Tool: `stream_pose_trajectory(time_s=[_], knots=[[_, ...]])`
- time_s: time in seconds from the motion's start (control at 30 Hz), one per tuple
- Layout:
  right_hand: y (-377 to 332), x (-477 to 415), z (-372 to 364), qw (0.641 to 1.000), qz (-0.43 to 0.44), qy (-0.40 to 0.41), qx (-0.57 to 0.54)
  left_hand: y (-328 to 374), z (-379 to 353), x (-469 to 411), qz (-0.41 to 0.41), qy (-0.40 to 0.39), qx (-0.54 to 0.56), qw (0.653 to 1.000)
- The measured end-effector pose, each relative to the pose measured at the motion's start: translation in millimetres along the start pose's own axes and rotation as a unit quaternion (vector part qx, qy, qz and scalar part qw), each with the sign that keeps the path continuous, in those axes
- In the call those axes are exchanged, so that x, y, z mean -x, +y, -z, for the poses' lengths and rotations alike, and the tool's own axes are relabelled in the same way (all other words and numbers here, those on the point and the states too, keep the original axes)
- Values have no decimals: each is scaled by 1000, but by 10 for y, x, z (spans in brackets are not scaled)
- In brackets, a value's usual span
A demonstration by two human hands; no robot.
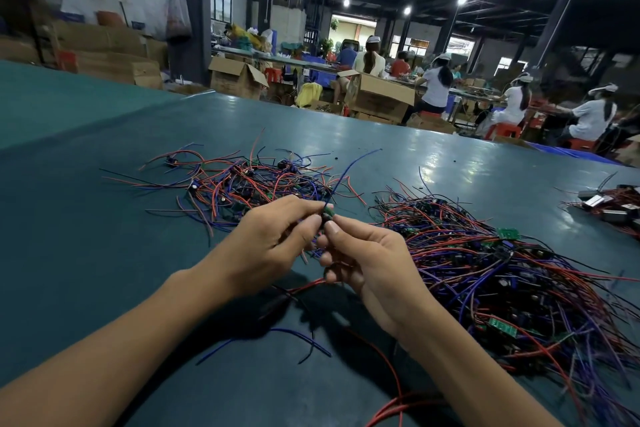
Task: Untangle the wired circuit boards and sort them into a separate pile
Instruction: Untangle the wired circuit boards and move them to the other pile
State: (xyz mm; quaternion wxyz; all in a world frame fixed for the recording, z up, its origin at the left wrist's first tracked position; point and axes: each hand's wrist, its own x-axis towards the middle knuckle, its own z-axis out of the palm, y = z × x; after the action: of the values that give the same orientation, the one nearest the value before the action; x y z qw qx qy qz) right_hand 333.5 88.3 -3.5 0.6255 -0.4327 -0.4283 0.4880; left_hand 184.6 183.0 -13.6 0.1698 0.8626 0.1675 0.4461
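Both hands meet above the middle of the green table. My left hand and my right hand pinch one small green circuit board between their fingertips. A blue wire rises from the board, and red and blue wires hang below the hands. A large tangled heap of wired boards lies to the right. A thinner, spread-out pile of wired boards lies behind the hands to the left.
A smaller bunch of wired black parts sits at the far right edge. Loose blue and red wires lie near the front. Beyond the table's far edge are cardboard boxes and seated workers.
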Motion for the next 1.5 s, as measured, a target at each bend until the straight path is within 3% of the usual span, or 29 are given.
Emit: stream_pose_trajectory(time_s=[0.1, 0.2, 0.37, 0.5, 0.57, 0.6, 0.67, 0.73, 0.8, 0.9, 0.97, 1.1, 1.5], knots=[[-55, -1, 87, 993, 12, 37, 115, 19, -6, -12, 1, -8, -2, 1000], [-92, 8, 153, 951, 83, 86, 285, 15, 74, -54, 12, 0, -1, 1000], [-42, 35, 148, 775, 294, 200, 523, -95, 247, 0, 1, -59, -108, 992], [-19, 35, 123, 660, 389, 326, 554, -96, 180, -1, 3, -16, -74, 997], [-62, 48, 100, 637, 454, 346, 518, -97, 150, -20, 17, 18, -47, 999], [-73, 58, 87, 648, 482, 322, 494, -98, 139, -21, 24, 31, -40, 998], [-70, 82, 27, 731, 464, 243, 438, -91, 108, -15, 31, 50, -26, 998], [-20, 99, -63, 843, 336, 179, 380, -69, 84, -11, 35, 62, -7, 997], [39, 89, -126, 924, 195, 131, 301, -45, 63, -15, 27, 57, 11, 998], [18, 26, -112, 981, 100, 105, 129, -1, 35, -14, -8, 31, 6, 999], [-16, -8, -62, 990, 88, 95, 56, 31, 20, -11, -30, 6, -2, 1000], [-37, -37, 18, 989, 96, 102, 51, 48, 17, -1, -55, -28, -9, 998], [-149, -105, 280, 946, 142, 284, 68, -47, 142, 16, -49, -35, 16, 998]])
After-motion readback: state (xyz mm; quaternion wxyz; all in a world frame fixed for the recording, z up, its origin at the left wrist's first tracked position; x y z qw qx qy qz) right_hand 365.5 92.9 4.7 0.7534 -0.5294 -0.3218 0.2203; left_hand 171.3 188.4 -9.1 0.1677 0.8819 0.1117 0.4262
